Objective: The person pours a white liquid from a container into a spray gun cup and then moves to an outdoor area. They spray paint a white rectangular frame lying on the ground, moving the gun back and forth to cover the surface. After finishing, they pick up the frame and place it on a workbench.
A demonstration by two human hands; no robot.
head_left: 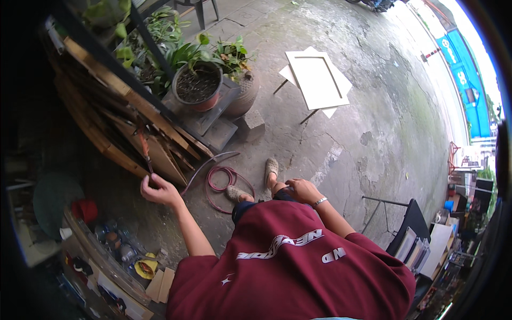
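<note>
My left hand (160, 191) is raised near the stacked wood, its fingers closed round the lower end of a slim orange-and-dark tool (144, 144). The tool points up and away; its exact kind is too small to make out. My right hand (302, 191), with a band at the wrist, is beside my knee, its fingers loosely bent and nothing visible in them. Farther ahead, a white rectangular frame (305, 80) lies over a white board (341, 80), askew to it, on a thin-legged support.
Wooden boards (101, 130) lean at the left beside a potted plant (197, 85). A reddish hose (208, 184) lies coiled by my feet. At the right stand a black folding stand (410, 221) and cluttered shelves. Bottles and a yellow item (145, 268) lie at lower left.
</note>
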